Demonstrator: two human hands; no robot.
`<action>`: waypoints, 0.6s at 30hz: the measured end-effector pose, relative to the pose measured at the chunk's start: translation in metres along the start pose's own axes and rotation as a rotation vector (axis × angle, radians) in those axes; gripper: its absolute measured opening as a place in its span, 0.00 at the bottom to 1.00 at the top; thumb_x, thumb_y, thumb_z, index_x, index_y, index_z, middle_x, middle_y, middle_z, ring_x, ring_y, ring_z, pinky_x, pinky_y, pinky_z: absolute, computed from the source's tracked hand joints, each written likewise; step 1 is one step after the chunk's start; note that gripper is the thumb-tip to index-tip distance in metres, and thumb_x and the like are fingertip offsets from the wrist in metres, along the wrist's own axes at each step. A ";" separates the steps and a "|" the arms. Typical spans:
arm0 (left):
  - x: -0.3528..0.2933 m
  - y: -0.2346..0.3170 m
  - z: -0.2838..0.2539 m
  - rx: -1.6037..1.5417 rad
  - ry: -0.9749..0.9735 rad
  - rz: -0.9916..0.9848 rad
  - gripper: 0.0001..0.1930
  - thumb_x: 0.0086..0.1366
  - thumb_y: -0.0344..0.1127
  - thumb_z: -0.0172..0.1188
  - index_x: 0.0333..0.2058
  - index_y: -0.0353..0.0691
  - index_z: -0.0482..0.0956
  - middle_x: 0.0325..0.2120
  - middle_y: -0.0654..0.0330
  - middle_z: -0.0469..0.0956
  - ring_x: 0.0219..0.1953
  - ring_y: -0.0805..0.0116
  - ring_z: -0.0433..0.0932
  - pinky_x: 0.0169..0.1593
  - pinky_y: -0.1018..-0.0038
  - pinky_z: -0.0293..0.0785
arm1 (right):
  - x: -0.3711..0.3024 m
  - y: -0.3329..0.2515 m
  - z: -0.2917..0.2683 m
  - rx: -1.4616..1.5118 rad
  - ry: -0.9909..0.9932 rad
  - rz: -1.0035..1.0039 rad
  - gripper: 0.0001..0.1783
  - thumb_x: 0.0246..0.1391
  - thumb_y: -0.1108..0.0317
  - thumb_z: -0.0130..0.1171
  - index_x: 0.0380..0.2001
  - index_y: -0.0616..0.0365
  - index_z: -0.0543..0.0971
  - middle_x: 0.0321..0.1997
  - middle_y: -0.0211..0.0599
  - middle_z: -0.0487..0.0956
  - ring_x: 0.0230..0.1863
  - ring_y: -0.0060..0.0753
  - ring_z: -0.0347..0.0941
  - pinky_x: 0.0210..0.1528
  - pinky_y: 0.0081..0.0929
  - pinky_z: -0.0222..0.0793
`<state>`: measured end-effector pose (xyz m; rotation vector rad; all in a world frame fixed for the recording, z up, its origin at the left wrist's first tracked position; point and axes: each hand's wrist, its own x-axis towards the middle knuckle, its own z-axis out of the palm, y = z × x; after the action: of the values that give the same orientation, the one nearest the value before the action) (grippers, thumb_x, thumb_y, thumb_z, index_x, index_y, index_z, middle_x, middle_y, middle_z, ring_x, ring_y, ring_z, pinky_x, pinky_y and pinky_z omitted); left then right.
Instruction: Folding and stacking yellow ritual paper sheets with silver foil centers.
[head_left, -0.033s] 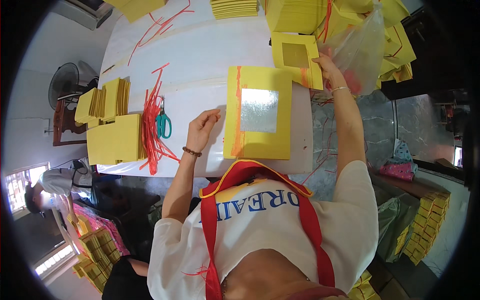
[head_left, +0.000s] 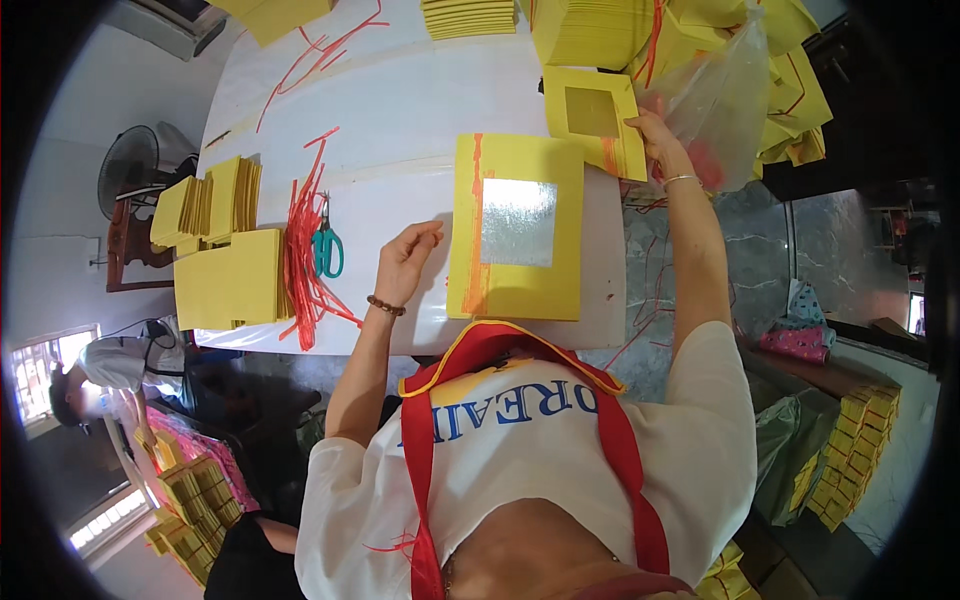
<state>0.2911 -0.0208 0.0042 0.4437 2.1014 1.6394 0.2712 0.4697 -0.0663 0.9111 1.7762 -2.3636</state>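
My right hand (head_left: pixel 660 145) grips the right edge of a yellow joss paper sheet (head_left: pixel 560 95) with a dull gold square, at the table's right side. In front of me lies a yellow joss paper pile (head_left: pixel 525 290), its top bearing a shiny silver square (head_left: pixel 519 222) and an orange-red stripe. Just left of the pile, my left hand (head_left: pixel 408 258) hovers with its fingers curled together and nothing visible in them. Further left are teal-handled scissors (head_left: pixel 327 245) beside a bundle of red plastic strips (head_left: pixel 303 260).
Folded yellow paper stacks (head_left: pixel 230 275) line the white table's (head_left: pixel 390 120) left edge, and taller stacks (head_left: pixel 590 35) stand at the far right. A clear plastic bag (head_left: pixel 725 95) with red bits hangs beside my right hand. Another person (head_left: pixel 130 360) works at the left.
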 end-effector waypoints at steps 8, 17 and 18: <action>-0.004 0.000 0.015 0.002 -0.027 0.010 0.12 0.64 0.30 0.48 0.44 0.33 0.74 0.33 0.59 0.78 0.37 0.74 0.75 0.43 0.80 0.69 | -0.002 -0.011 -0.013 -0.352 0.068 -0.123 0.22 0.47 0.80 0.47 0.49 0.62 0.68 0.45 0.39 0.74 0.45 0.34 0.71 0.47 0.29 0.67; -0.003 0.016 0.030 -0.222 0.010 -0.173 0.21 0.65 0.38 0.48 0.54 0.34 0.63 0.45 0.58 0.71 0.47 0.73 0.69 0.49 0.76 0.66 | -0.002 -0.026 -0.008 -0.116 -0.168 -0.117 0.26 0.50 0.78 0.46 0.56 0.58 0.62 0.51 0.37 0.70 0.50 0.30 0.67 0.51 0.24 0.62; -0.003 0.013 0.031 -0.197 -0.012 -0.117 0.21 0.65 0.38 0.48 0.53 0.33 0.64 0.46 0.57 0.71 0.47 0.72 0.69 0.50 0.76 0.65 | -0.002 -0.025 -0.009 -0.054 -0.154 -0.128 0.27 0.51 0.78 0.46 0.57 0.58 0.61 0.52 0.37 0.70 0.52 0.29 0.66 0.52 0.23 0.61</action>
<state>0.3098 0.0066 0.0113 0.2606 1.8955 1.7482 0.2674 0.4860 -0.0449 0.6083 1.8792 -2.3735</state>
